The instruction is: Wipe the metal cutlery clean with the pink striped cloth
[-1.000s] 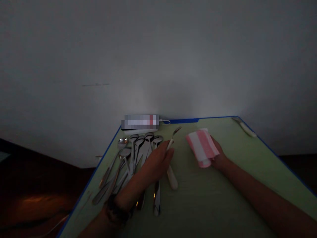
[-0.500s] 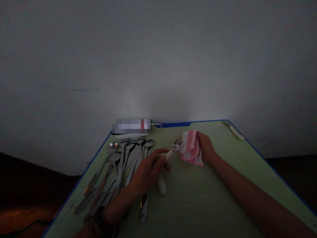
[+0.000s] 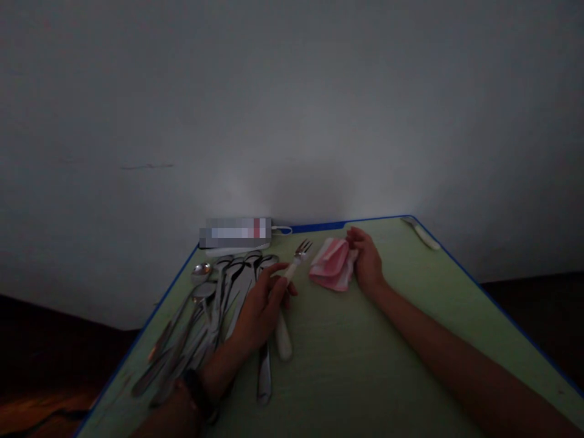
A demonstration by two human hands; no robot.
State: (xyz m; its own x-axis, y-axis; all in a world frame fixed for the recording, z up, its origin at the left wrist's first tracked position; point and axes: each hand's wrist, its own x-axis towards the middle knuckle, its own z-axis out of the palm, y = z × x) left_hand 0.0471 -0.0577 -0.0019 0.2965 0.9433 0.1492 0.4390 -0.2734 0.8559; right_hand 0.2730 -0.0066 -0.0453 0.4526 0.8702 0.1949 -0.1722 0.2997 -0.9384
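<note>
A fork [image 3: 301,250] with a pale handle is pinched in my left hand [image 3: 267,298], its tines pointing up and to the right. My right hand [image 3: 368,260] holds a pink and white striped cloth [image 3: 333,266] by its right side, with fingers curled at the cloth's upper edge. A small gap separates the tines from the cloth. Below my left hand lies another pale handle [image 3: 283,337], whose far end is hidden by the hand. Several metal spoons [image 3: 214,316] lie bunched beneath and to the left of my left forearm, partly covered by it.
A box-like item [image 3: 237,249] with a blurred-out face and a white cable [image 3: 283,230] stands at the table's back left. One pale-handled utensil [image 3: 424,235] rests by the back right corner. The green table [image 3: 365,365] has a blue edge, with a wall behind.
The fork's tines have come away from the cloth, and the fork now points more upward. The cloth has shifted left and folded differently in my right hand, whose fingers have loosened.
</note>
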